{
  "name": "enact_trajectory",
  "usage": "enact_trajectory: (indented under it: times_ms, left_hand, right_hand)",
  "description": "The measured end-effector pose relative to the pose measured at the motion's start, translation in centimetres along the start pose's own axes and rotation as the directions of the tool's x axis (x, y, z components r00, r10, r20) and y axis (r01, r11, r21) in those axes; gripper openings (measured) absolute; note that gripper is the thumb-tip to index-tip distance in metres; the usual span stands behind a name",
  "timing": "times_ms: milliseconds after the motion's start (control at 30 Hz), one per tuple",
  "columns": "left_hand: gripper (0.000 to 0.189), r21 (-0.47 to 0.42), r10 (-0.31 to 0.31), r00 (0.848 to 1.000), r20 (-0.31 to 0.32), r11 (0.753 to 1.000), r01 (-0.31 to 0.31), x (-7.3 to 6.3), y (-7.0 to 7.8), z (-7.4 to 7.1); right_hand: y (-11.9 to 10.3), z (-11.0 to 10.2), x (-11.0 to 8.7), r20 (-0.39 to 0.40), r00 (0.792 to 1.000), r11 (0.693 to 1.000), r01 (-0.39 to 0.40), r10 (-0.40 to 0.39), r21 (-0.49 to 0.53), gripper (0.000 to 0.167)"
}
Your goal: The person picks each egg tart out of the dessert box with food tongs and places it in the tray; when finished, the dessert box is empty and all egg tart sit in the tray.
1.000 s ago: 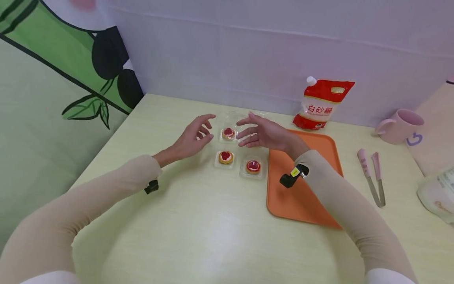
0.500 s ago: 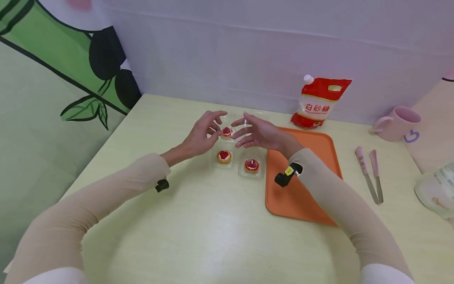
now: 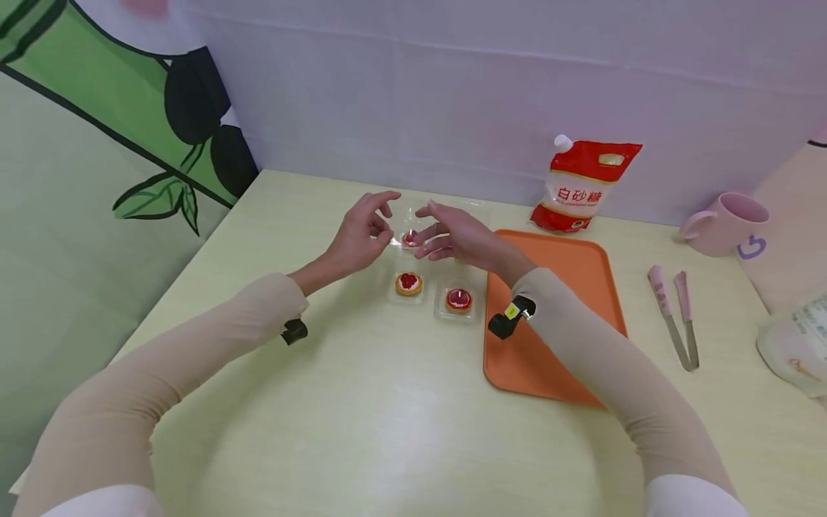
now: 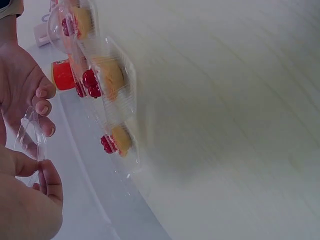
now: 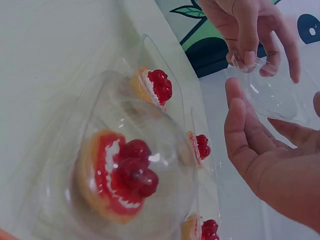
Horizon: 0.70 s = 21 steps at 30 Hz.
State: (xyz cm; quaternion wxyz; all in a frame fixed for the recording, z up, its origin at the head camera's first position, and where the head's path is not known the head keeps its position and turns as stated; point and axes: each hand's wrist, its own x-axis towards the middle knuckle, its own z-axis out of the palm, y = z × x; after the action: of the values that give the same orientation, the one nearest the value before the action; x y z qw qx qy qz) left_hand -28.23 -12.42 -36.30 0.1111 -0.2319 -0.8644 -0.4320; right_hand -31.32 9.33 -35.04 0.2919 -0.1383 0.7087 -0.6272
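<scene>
Between my hands is a clear plastic lid (image 5: 272,92), faint in the head view. My left hand (image 3: 362,233) pinches its edge between thumb and fingers. My right hand (image 3: 461,237) faces it, its fingers loosely spread against or just beside the lid; firm contact cannot be told. Below lie berry tarts in clear plastic trays: a far tart (image 3: 410,238) partly behind the lid and fingers, a near left tart (image 3: 408,283), and a near right tart (image 3: 459,300). The right wrist view shows a domed cover (image 5: 175,125) over the closest tart. Another tart (image 5: 207,230) is at the bottom edge.
An orange tray (image 3: 581,280) lies under my right forearm. Behind it stands a red and white sugar pouch (image 3: 581,187). Farther right are a pink mug (image 3: 730,222), two pink-handled knives (image 3: 675,316) and a pale container (image 3: 797,352). A cloth wall borders the table's back.
My right hand has shifted left, toward the left hand. My left hand first moved right, then slightly back left, and its thumb and fingers have drawn together. The tarts stay put.
</scene>
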Motion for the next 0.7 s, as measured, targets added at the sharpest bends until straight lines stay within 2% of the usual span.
enact_trajectory:
  times_ms: [133, 267, 500, 700]
  left_hand:
    - [0.057, -0.006, -0.103, 0.995, 0.019, 0.995, 0.103, 0.5, 0.0, -1.1]
    - [0.058, -0.029, -0.188, 0.981, 0.047, 0.981, 0.190, 1.1, -0.1, -2.2]
    - [0.060, -0.047, -0.278, 0.954, 0.116, 0.958, 0.284, 1.6, -0.8, -3.7]
    - [0.062, -0.039, -0.334, 0.929, 0.160, 0.938, 0.344, 1.3, -1.5, -5.0]
  right_hand:
    - [-0.2, 0.6, 0.7, -0.053, 0.997, 0.997, 0.055, -0.058, -0.057, 0.050]
    - [-0.4, 1.1, 1.5, -0.107, 0.986, 0.990, 0.122, -0.129, -0.064, 0.060]
    - [-0.5, 1.7, 2.8, -0.147, 0.968, 0.976, 0.184, -0.201, -0.119, 0.065]
    - [-0.1, 2.2, 4.4, -0.116, 0.967, 0.964, 0.207, -0.227, -0.166, 0.063]
